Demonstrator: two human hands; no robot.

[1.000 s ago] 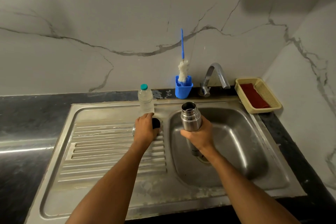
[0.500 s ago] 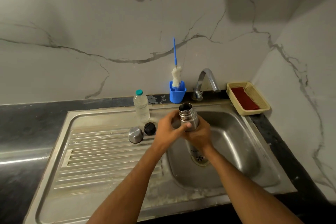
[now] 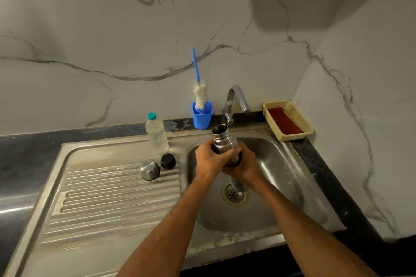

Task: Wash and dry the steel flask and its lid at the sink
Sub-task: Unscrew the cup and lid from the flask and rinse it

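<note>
The open steel flask [image 3: 223, 139] stands upright over the sink basin [image 3: 281, 177], its mouth just below the tap [image 3: 236, 101]. My left hand [image 3: 210, 159] grips its upper body from the left. From the right, my right hand [image 3: 246, 167] grips it lower down. No water runs from the tap. A steel cup lid [image 3: 150, 170] sits mouth-down on the ribbed drainboard [image 3: 108, 198], and the black stopper [image 3: 168, 161] lies right beside it. The flask's lower part is hidden by my hands.
A clear plastic bottle [image 3: 157, 134] with a teal cap stands behind the lids. In a blue holder [image 3: 202, 117] at the wall stands a bottle brush [image 3: 199, 92]. A beige basket [image 3: 290, 119] with a red cloth sits right of the tap. Dark counter surrounds the sink.
My left hand let go of the black stopper on the drainboard and moved right to grip the flask. The flask stays in my right hand over the basin.
</note>
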